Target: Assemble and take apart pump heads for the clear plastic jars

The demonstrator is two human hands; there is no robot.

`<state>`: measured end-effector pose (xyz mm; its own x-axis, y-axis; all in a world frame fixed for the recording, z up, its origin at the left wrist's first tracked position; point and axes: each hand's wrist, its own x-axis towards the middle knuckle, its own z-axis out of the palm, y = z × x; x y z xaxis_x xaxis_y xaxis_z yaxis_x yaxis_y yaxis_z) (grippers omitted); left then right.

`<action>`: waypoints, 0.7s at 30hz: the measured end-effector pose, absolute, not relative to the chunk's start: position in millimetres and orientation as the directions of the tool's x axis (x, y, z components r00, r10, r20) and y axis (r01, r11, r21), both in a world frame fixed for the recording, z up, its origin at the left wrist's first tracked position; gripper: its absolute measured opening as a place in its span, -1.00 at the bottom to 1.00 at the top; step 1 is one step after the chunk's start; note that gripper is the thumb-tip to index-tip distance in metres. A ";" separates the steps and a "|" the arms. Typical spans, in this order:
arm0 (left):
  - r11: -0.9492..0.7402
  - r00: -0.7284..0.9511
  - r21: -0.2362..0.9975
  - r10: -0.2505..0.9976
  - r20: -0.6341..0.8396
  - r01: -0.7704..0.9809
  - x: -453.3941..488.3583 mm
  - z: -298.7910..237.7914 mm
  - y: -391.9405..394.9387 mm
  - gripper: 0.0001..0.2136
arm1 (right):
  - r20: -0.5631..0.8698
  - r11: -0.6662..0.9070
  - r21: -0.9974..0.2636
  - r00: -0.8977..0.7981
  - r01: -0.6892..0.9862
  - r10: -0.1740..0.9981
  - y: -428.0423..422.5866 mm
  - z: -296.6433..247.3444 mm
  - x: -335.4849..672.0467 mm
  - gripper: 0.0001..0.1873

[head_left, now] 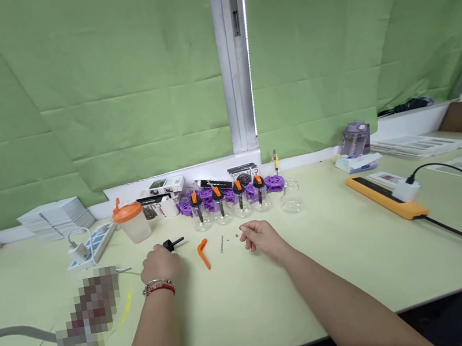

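Observation:
My left hand (160,265), with a bangle and red band at its wrist, is closed on a black fitting (174,243) with a thin stem pointing right; its far side is hidden by the fingers. To the right lie an orange bent lever (203,254), a slim metal pin (222,244) and a tiny metal bit (227,240). My right hand (263,240) hovers near a tiny brass-coloured piece (237,235), thumb and forefinger pinched together; anything between them is too small to make out. Behind stand several clear glass pots (222,214) with black-and-orange tops, and an open glass pot (291,201).
Purple plastic reels (275,183) and small boxes (166,185) line the back. An orange-lidded cup (134,223) and a white power strip (97,245) stand left, near a pixelated object (96,302). An orange power strip (384,196) with cables lies right.

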<state>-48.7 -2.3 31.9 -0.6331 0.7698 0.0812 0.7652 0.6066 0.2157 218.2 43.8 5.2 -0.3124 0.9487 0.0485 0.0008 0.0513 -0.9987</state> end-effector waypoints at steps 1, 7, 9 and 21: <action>0.579 -0.609 0.200 0.780 0.146 0.790 -47.8 38.9 -2.5 -0.64 | 0.047 0.051 -0.999 -0.315 0.003 0.948 43.9 5.6 218.4 -0.77; 0.301 -0.313 0.089 0.930 0.193 0.949 -79.1 59.7 6.8 -0.45 | 0.044 0.057 -0.998 -0.317 0.031 0.947 48.1 2.9 219.9 -0.79; 0.106 -0.112 0.047 0.986 0.124 0.993 -93.7 50.3 11.2 -0.37 | 0.047 0.065 -0.997 -0.331 0.042 0.943 49.7 0.3 219.9 -0.77; 0.252 -0.256 -0.074 0.966 -0.046 0.965 -104.2 36.4 1.9 -0.61 | 0.045 0.085 -0.992 -0.364 0.094 0.930 47.7 0.8 220.3 -0.76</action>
<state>-104.2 1.9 36.4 -0.2557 0.9656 -0.0464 0.9649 0.2519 -0.0741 220.3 47.7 0.8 -0.3637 0.9304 0.0452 0.0936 0.0848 -0.9920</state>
